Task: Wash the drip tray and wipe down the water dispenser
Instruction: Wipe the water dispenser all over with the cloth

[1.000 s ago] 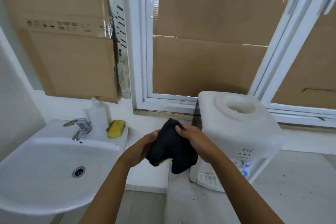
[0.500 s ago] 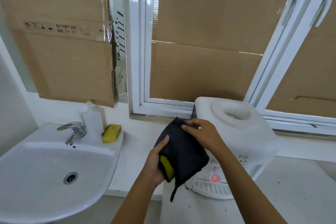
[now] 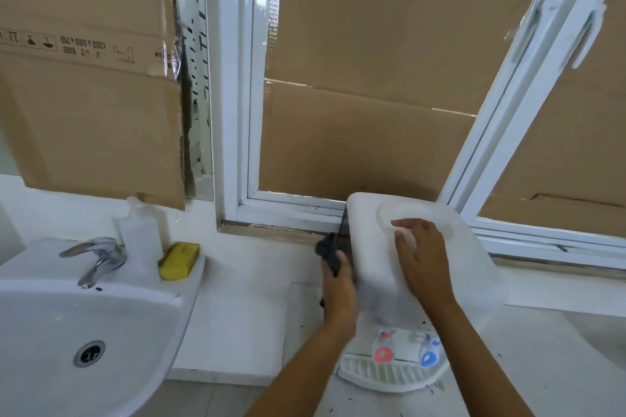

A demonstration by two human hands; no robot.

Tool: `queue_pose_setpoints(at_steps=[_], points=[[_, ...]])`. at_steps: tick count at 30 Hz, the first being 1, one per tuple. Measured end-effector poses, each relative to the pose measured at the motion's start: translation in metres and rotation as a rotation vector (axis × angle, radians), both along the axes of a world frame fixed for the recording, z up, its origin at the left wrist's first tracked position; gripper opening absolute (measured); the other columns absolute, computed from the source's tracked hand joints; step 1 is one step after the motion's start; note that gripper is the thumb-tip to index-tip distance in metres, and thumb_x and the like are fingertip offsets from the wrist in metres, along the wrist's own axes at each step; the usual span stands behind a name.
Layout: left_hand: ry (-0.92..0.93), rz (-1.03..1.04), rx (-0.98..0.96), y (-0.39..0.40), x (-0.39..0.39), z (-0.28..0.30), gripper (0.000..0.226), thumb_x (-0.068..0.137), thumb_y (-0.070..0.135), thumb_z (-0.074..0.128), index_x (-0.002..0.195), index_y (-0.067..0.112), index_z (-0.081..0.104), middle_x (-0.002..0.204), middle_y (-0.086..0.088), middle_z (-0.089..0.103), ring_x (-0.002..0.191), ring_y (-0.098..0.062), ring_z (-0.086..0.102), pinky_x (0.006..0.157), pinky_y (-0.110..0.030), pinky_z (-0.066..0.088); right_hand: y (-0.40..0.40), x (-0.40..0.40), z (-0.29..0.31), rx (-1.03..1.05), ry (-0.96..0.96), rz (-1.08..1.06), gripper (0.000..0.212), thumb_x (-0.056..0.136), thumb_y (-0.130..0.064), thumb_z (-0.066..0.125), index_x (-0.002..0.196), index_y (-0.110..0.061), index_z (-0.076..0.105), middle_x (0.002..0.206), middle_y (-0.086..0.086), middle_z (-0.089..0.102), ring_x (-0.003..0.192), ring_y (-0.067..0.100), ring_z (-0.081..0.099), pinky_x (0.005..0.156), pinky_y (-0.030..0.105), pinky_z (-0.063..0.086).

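Note:
The white water dispenser [image 3: 474, 274] stands on the counter at centre right, with a red tap [image 3: 382, 354] and a blue tap [image 3: 428, 357] at its front. Its ribbed white drip tray [image 3: 382, 377] sits below the taps. My left hand [image 3: 338, 288] holds a dark cloth [image 3: 328, 249] against the dispenser's left side; most of the cloth is hidden behind the hand. On the dispenser's top, by the round bottle opening, my right hand [image 3: 421, 257] rests with fingers spread.
A white sink [image 3: 145, 322] with a chrome faucet [image 3: 96, 256] is at the left. A yellow sponge [image 3: 179, 261] and a clear soap bottle [image 3: 140, 237] sit on the sink's rim. Cardboard [image 3: 355, 61] covers the window behind.
The cloth was held in both hands in front of me. Now my left hand has carried it to the dispenser's left side and my right hand has let go and moved onto the top.

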State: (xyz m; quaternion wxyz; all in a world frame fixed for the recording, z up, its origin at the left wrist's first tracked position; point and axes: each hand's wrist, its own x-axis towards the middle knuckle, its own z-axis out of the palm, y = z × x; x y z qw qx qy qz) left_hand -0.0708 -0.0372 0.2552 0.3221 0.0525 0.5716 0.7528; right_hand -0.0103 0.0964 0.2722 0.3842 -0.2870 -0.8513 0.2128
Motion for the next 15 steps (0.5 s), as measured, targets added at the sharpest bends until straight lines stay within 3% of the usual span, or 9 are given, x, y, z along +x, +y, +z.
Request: queue_pose_setpoints(at_steps=[3,5,7,9,11,15], points=[[0.276,0.012,-0.101,0.035,0.011,-0.002,0.092,0.076,0.087,0.021,0.148,0.03,0.03,0.148,0.002,0.043,0.135,-0.021,0.041,0.114,-0.044,0.032,0.007,-0.004,-0.013,0.085,-0.109,-0.081,0.034,0.097,-0.036,0.041,0.127,-0.024,0.054,0.137,0.002,0.051,0.135,0.022,0.039,0.115,0.032,0.021],[0.376,0.036,-0.197,0.053,0.007,-0.009,0.113,0.063,0.096,0.006,0.148,0.026,0.031,0.149,0.002,0.042,0.136,-0.02,0.041,0.113,-0.046,0.034,0.006,-0.005,-0.016,0.155,-0.156,-0.11,0.037,0.099,-0.035,0.041,0.134,-0.025,0.05,0.145,0.001,0.046,0.143,0.021,0.03,0.12,0.033,0.01],[0.443,0.0,-0.213,0.057,-0.004,-0.002,0.1,0.073,0.088,0.011,0.15,0.027,0.027,0.152,0.004,0.038,0.138,-0.018,0.038,0.115,-0.043,0.032,0.003,-0.005,-0.018,0.236,-0.208,-0.088,0.041,0.1,-0.036,0.035,0.137,-0.026,0.048,0.147,-0.001,0.045,0.145,0.019,0.027,0.122,0.034,0.005],[0.468,-0.065,-0.183,0.064,-0.021,0.003,0.07,0.092,0.066,0.023,0.152,0.031,0.02,0.156,0.008,0.029,0.142,-0.017,0.031,0.118,-0.04,0.027,0.002,-0.005,-0.017,0.283,-0.257,-0.063,0.046,0.1,-0.04,0.027,0.139,-0.028,0.048,0.148,-0.003,0.045,0.146,0.019,0.026,0.123,0.038,0.007],[0.446,-0.138,-0.155,0.075,-0.046,0.0,0.061,0.097,0.058,0.03,0.152,0.035,0.019,0.157,0.01,0.026,0.143,-0.017,0.03,0.118,-0.04,0.025,0.003,-0.005,-0.018,0.286,-0.301,-0.064,0.049,0.1,-0.043,0.024,0.14,-0.029,0.047,0.148,-0.003,0.046,0.146,0.02,0.028,0.123,0.042,0.009],[0.04,-0.223,0.061,0.088,-0.077,-0.023,0.091,0.067,0.087,0.047,0.141,0.034,0.044,0.135,-0.001,0.059,0.123,-0.022,0.057,0.106,-0.045,0.044,0.002,-0.005,-0.017,0.294,-0.384,-0.081,0.053,0.099,-0.048,0.018,0.141,-0.035,0.047,0.149,-0.007,0.045,0.146,0.019,0.027,0.122,0.044,0.009]])
